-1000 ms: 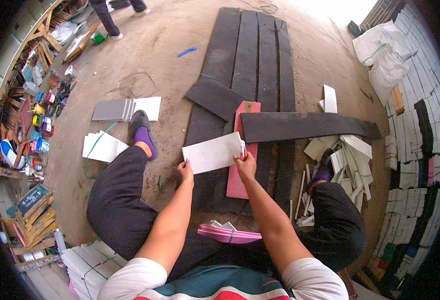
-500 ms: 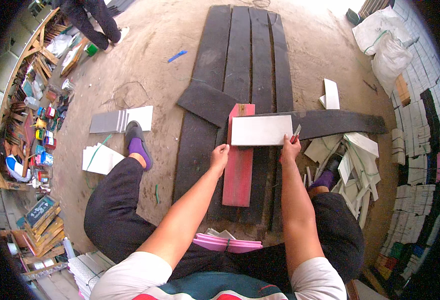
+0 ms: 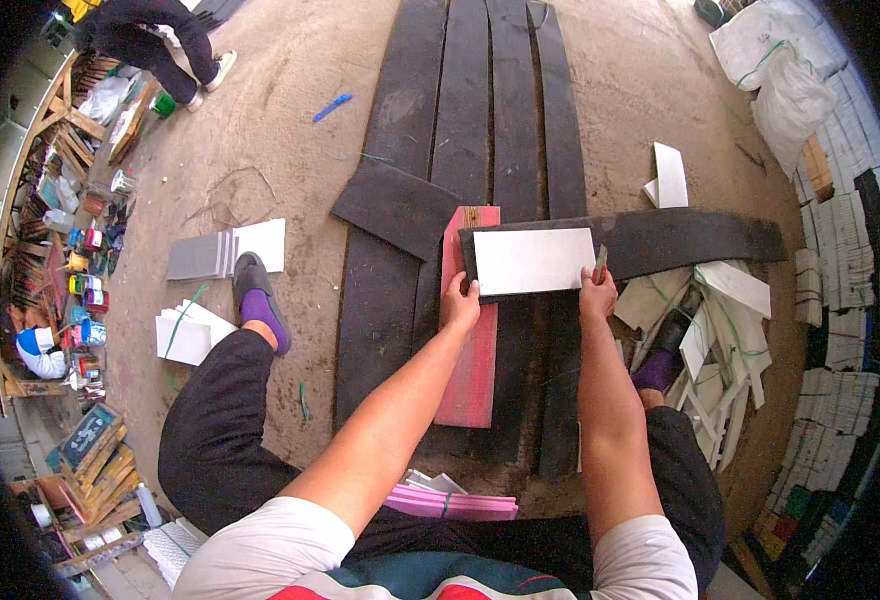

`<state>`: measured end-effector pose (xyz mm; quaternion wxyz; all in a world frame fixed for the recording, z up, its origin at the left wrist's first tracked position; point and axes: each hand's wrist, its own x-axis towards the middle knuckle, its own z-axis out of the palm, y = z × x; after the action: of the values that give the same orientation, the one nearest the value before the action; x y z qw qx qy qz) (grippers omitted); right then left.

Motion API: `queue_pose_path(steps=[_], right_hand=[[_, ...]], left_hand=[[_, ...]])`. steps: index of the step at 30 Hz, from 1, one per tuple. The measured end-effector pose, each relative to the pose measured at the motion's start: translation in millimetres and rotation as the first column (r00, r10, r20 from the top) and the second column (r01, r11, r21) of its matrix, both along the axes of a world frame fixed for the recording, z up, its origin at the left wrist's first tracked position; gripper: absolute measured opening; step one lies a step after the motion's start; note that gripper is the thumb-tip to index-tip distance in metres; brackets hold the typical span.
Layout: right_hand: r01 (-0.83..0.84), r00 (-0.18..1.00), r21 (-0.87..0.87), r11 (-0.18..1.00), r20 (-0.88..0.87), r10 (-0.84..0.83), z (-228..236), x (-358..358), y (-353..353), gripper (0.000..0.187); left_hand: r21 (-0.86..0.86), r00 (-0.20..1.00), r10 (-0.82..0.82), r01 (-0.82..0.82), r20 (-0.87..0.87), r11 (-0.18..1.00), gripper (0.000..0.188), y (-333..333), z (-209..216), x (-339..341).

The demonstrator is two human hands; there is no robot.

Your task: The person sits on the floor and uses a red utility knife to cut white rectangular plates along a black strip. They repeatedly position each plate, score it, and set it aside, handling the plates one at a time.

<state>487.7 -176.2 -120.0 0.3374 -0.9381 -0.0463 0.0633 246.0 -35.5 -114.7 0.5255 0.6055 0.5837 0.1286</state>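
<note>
A white rectangular board (image 3: 534,260) lies flat on a long black rubber-like strip (image 3: 680,238), whose end shows left of the board. Both rest across a worn pink board (image 3: 465,375) with a wooden far end. My left hand (image 3: 461,303) is closed at the board's near left corner, its thumb on the edge of board and strip. In my right hand (image 3: 598,295) is a utility knife (image 3: 601,268) with a red handle, blade pointing away from me. That hand also touches the board's near right corner. Its lower fingers are partly hidden.
Long black strips (image 3: 460,120) run away from me underneath. White offcuts (image 3: 725,350) heap by my right foot. Cut white sheets (image 3: 195,330) and a blue knife-like tool (image 3: 333,108) lie left. Another person (image 3: 160,45) bends at the far left. Pink sheets (image 3: 450,502) sit before me.
My left hand has come onto the board's near left corner. The board has shifted right on the strip, baring the strip's end. The view has moved slightly, and the other person has shifted stance.
</note>
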Motion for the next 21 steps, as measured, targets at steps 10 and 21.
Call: queue_pose_path(steps=[10, 21], right_hand=[[0.016, 0.946, 0.55, 0.835, -0.28, 0.166, -9.6, -18.7, -1.7, 0.045], [-0.244, 0.953, -0.117, 0.963, -0.21, 0.216, 48.6, -206.4, -50.6, 0.072]], left_hand=[[-0.336, 0.841, 0.388, -0.266, 0.377, 0.903, 0.053, 3.2, 0.2, -24.0], [-0.454, 0.698, 0.607, -0.431, 0.38, 0.78, 0.06, -64.3, 15.1, -161.1]])
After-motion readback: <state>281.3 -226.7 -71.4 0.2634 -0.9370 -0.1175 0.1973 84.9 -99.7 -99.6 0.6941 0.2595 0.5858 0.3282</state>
